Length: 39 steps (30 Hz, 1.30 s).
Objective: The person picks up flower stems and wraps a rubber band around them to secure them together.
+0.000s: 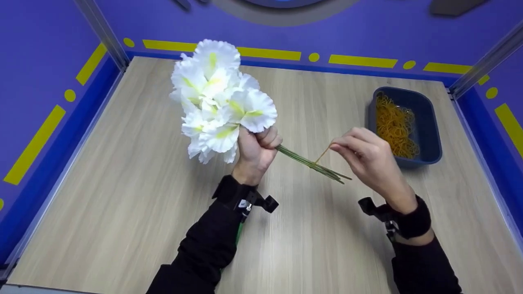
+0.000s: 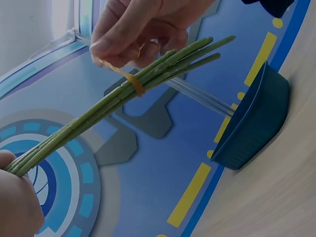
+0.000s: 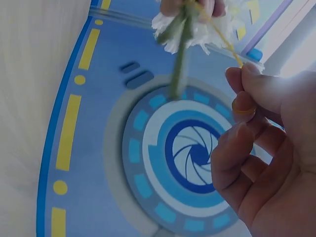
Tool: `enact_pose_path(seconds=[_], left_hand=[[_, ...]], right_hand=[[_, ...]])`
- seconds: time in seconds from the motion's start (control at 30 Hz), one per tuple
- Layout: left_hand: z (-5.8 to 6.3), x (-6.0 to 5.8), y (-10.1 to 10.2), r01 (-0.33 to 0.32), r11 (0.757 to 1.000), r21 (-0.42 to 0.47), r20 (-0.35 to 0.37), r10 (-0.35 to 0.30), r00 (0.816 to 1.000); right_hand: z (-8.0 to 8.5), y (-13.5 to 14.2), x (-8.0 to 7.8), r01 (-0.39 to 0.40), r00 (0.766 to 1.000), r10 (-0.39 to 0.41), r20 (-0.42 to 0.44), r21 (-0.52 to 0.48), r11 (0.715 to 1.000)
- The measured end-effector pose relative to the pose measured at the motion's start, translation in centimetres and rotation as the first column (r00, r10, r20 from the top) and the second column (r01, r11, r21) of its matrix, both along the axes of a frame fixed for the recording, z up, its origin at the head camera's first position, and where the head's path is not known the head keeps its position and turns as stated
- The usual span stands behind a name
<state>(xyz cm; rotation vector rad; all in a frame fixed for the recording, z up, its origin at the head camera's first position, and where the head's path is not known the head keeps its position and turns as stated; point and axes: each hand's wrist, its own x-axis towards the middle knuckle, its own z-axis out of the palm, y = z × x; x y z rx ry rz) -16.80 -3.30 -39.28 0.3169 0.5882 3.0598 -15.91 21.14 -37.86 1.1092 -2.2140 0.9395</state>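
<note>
A bunch of white artificial flowers (image 1: 222, 102) with yellow-green centres is gripped by my left hand (image 1: 256, 149) just below the blooms. Its green stems (image 2: 94, 111) stick out past the fist toward the right, above the table. Around the stems near their cut ends loops a yellow-orange rubber band (image 2: 134, 83). My right hand (image 1: 365, 157) pinches the band's other end between thumb and index finger, pulling it taut away from the stems. In the right wrist view the stretched band (image 3: 224, 37) runs from the stems to those fingertips (image 3: 251, 69).
A dark blue-grey bin (image 1: 429, 122) with a heap of rubber bands (image 1: 394, 128) stands at the table's right, just behind my right hand. Blue panels (image 1: 367, 36) with yellow markings wall in the wooden table (image 1: 135, 183) at the back and sides.
</note>
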Motion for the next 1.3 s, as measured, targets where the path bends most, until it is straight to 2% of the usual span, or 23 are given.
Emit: enact_pose_path(seconds=[0.13, 0.23, 0.37, 0.5, 0.6, 0.7, 0.8, 0.93, 1.1, 1.3], left_hand=[[-0.1, 0.3, 0.6, 0.074, 0.997, 0.008, -0.011, -0.073, 0.997], [-0.3, 0.5, 0.8, 0.118, 0.993, 0.02, -0.045, -0.117, 0.992], [-0.5, 0.7, 1.0, 0.17, 0.985, 0.04, -0.084, -0.166, 0.982], [-0.4, 0.8, 1.0, 0.205, 0.975, 0.086, -0.093, -0.197, 0.976], [-0.4, 1.0, 1.1, 0.25, 0.954, 0.164, -0.118, -0.232, 0.965], [-0.5, 1.1, 1.2, 0.307, 0.917, 0.255, -0.165, -0.272, 0.948], [-0.7, 1.1, 1.2, 0.344, 0.889, 0.301, -0.223, -0.285, 0.932], [-0.9, 1.0, 1.1, 0.361, 0.875, 0.323, -0.274, -0.278, 0.921], [-0.7, 0.9, 0.8, 0.348, 0.861, 0.372, -0.277, -0.255, 0.926], [-0.4, 0.7, 0.4, 0.329, 0.86, 0.39, -0.3, -0.219, 0.928]], right_hand=[[-0.3, 0.5, -0.7, 0.027, 1.0, -0.027, 0.014, -0.012, 1.0], [-0.8, 0.5, -1.2, 0.024, 0.999, -0.025, 0.026, 0.006, 1.0], [-1.6, 0.4, -1.8, -0.006, 0.997, 0.004, 0.076, 0.028, 1.0], [-2.1, 0.2, -2.2, -0.056, 0.993, 0.051, 0.108, 0.047, 0.997], [-2.0, 0.1, -2.0, -0.111, 0.989, 0.105, 0.103, 0.058, 0.992], [-1.8, 0.0, -1.7, -0.16, 0.981, 0.152, 0.12, 0.056, 0.986], [-1.7, -0.3, -1.5, -0.201, 0.964, 0.191, 0.182, 0.039, 0.979], [-2.0, -0.8, -1.4, -0.265, 0.936, 0.248, 0.251, 0.036, 0.963], [-2.7, -1.4, -1.3, -0.315, 0.9, 0.282, 0.333, 0.048, 0.948], [-3.3, -1.5, -1.3, -0.328, 0.84, 0.273, 0.468, 0.039, 0.944]])
